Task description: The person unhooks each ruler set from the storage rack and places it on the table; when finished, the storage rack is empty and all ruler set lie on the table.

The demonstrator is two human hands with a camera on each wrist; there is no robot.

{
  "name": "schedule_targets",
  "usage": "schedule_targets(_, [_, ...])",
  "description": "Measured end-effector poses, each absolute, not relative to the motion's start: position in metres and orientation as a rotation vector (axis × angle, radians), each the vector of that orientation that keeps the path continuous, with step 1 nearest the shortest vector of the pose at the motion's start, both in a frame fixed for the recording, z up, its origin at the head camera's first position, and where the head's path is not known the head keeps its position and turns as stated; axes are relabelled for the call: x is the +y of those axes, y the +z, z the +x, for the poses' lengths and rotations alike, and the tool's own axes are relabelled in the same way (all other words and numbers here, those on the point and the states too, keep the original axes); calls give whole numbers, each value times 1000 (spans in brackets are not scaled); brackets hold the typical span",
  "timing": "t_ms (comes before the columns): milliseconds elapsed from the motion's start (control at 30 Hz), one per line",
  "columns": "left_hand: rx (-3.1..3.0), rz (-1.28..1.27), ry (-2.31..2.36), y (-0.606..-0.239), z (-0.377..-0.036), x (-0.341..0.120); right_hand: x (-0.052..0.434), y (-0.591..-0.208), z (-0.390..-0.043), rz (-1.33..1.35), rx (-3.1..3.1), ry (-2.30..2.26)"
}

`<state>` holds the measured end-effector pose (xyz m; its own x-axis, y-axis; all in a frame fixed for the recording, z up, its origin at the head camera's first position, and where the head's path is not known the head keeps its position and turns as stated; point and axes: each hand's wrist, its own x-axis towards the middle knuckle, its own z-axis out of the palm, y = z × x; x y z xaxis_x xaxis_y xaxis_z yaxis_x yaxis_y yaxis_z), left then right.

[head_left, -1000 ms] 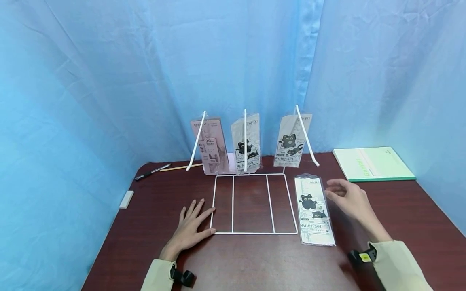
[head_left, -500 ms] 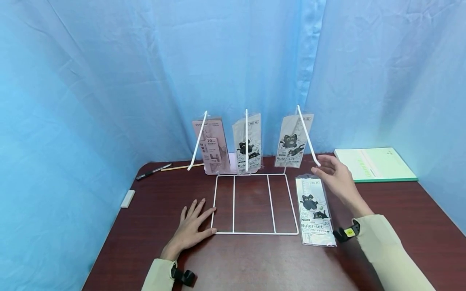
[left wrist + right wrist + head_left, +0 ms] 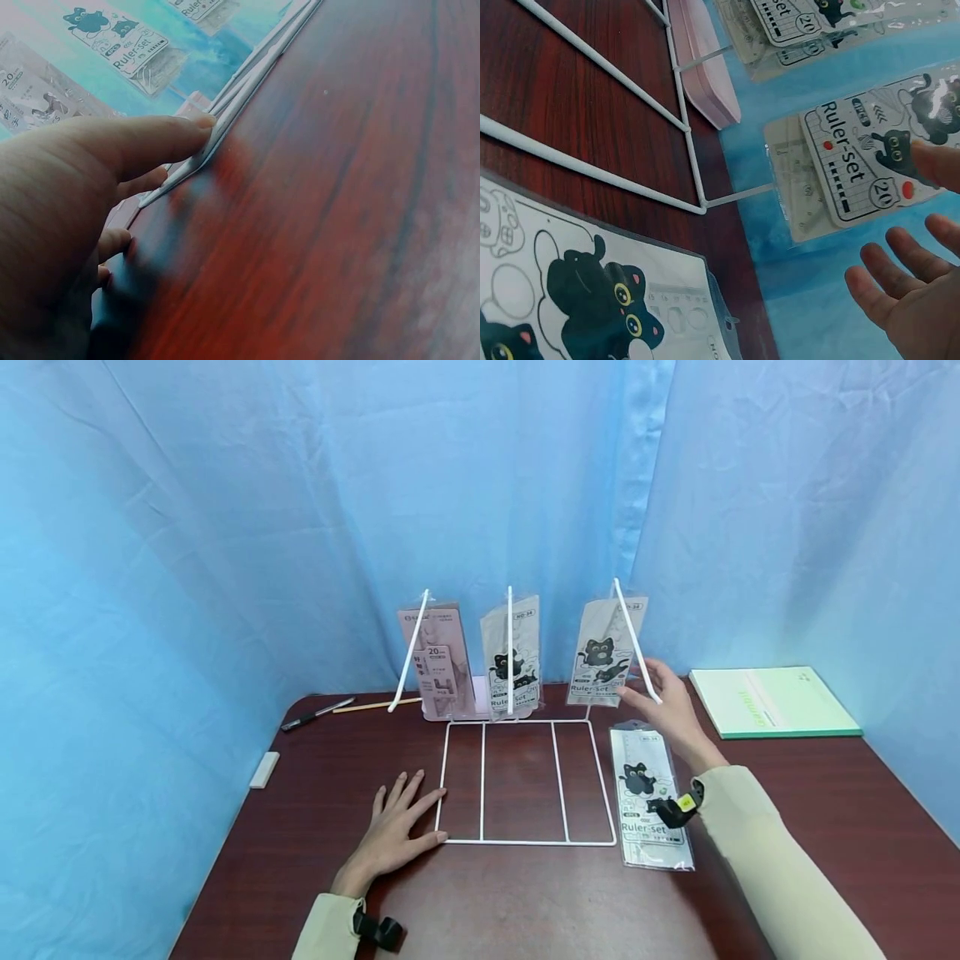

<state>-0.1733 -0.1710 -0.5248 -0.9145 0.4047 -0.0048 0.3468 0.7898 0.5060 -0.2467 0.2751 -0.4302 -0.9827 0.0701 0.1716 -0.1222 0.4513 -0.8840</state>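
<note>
A white wire display rack (image 3: 523, 842) stands on the table, with hanging packs on its three prongs. My left hand (image 3: 392, 839) lies with spread fingers at its left front corner, thumb and forefinger touching the wire. On the right prong hangs a ruler set pack (image 3: 597, 652) printed with black cats. My right hand (image 3: 671, 710) is beside its lower right edge; in the right wrist view the thumb (image 3: 936, 161) overlaps the pack's front while the other fingers are spread apart. Contact there is unclear. Another ruler set pack (image 3: 648, 760) lies flat below the right forearm.
A pink pack (image 3: 438, 652) hangs from the left prong, and a ruler set pack (image 3: 525, 631) from the middle one. A pink case (image 3: 705, 67) stands behind the rack. Around them lie a green notebook (image 3: 776, 700), pen (image 3: 307, 717), pencil (image 3: 375, 704) and white eraser (image 3: 264, 770).
From the right of the flat pack, my right hand has moved up and left to the pack hanging on the right prong. The left hand has stayed on the rack's corner.
</note>
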Motion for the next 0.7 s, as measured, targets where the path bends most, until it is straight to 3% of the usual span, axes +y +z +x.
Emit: schedule_targets(700, [2889,617,793,-526,-173,-171,258,-449,-280,74,-2255,1732])
